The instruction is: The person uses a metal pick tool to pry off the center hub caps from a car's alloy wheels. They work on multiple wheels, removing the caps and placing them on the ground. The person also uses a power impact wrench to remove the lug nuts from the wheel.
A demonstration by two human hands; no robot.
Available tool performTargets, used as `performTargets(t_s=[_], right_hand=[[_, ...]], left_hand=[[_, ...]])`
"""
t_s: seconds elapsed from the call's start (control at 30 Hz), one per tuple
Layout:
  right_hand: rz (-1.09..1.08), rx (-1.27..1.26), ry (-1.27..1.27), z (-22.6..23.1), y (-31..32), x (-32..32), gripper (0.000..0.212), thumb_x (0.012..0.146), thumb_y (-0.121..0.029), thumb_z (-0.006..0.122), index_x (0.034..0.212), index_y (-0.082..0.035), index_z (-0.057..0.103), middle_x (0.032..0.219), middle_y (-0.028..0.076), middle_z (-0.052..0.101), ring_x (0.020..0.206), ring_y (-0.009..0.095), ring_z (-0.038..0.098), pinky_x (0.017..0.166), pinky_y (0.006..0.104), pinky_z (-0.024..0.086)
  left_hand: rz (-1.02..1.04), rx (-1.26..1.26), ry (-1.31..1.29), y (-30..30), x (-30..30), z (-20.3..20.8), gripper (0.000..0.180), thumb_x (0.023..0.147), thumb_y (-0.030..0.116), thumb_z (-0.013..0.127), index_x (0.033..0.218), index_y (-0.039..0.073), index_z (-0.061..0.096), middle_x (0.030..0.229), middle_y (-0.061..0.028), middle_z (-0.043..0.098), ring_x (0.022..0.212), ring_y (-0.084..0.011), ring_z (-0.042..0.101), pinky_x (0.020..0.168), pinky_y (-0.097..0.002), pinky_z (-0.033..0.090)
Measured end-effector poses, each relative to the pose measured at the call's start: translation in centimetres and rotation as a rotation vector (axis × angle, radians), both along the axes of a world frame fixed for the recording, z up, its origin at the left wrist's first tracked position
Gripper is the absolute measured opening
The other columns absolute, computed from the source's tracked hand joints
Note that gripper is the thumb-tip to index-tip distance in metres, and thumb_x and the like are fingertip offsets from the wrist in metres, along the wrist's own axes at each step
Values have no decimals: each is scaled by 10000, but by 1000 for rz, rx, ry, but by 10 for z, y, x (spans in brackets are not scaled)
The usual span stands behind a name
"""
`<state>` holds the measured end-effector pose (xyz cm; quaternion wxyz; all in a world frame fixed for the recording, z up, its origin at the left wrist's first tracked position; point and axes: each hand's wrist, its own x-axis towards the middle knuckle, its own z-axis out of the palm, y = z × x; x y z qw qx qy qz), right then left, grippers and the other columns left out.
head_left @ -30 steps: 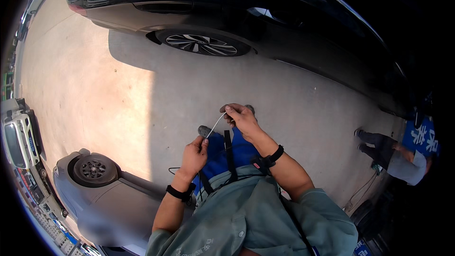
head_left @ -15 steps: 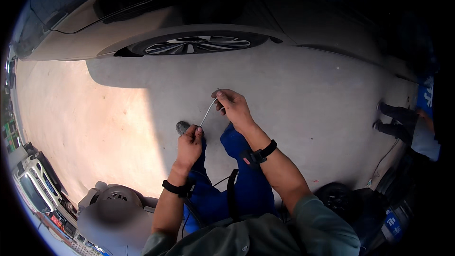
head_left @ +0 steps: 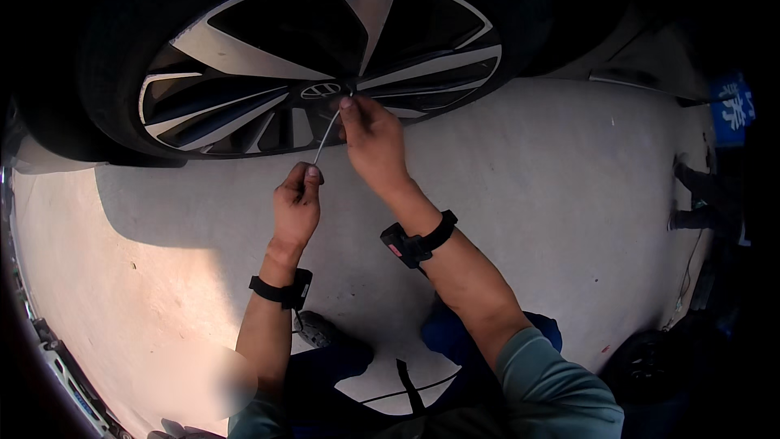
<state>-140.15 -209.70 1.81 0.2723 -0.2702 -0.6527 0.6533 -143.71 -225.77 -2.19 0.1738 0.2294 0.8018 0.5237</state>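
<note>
Between my hands runs a thin, slightly bent metal rod (head_left: 327, 136). Its near end is pinched between the thumb and fingers of my left hand (head_left: 297, 207). My right hand (head_left: 375, 142) grips the far end, close to the hub of a car wheel (head_left: 231, 53) with silver and black spokes. The tip sits at the edge of the round centre cap (head_left: 321, 91); whether it touches the cap I cannot tell. Dark smudges mark my fingers.
The black tyre (head_left: 114, 73) rises just ahead of my hands. Grey concrete floor (head_left: 520, 179) spreads below, sunlit at left. A loose dark wheel (head_left: 642, 362) lies at lower right. Another person's legs (head_left: 703, 195) show at far right, near a blue sign (head_left: 731, 110).
I have come much closer to the car and lower, so the wheel looms larger. Both hands have moved forward with the rod, from above the open floor to the hub.
</note>
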Motion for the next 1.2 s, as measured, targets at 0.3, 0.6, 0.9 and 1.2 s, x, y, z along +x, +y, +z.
performTargets(t_s=[0.3,0.6,0.9,1.2], right_hand=[[-221,211,99,-38,4,-25,376,1016,-336,580,878,2,673,607,3,574,564,64,501,526,249,392],[-213,114,91,-23,5,-27,416,1002,-352,600,815,11,681,592,55,611,502,124,577,488,284,449],[-133,187,-37,-17,8,-26,465,1037,-348,469,771,-3,629,578,76,603,535,198,594,567,341,459],[-147,-58,92,-33,10,-39,441,1043,-314,511,738,-3,580,580,20,532,509,114,508,511,281,423]], left_hand=[[-41,283,-144,41,-17,-65,320,1060,269,508,886,6,565,772,20,529,738,-74,415,676,-230,390],[75,323,-13,50,-17,-76,288,1054,208,517,845,10,528,723,37,461,690,-70,367,603,-237,338],[46,530,-531,69,28,-58,277,1072,286,482,917,71,560,667,73,495,530,-16,397,461,-208,291],[45,355,-602,46,23,-18,344,1055,357,502,799,128,483,569,101,351,435,-9,247,401,-221,168]])
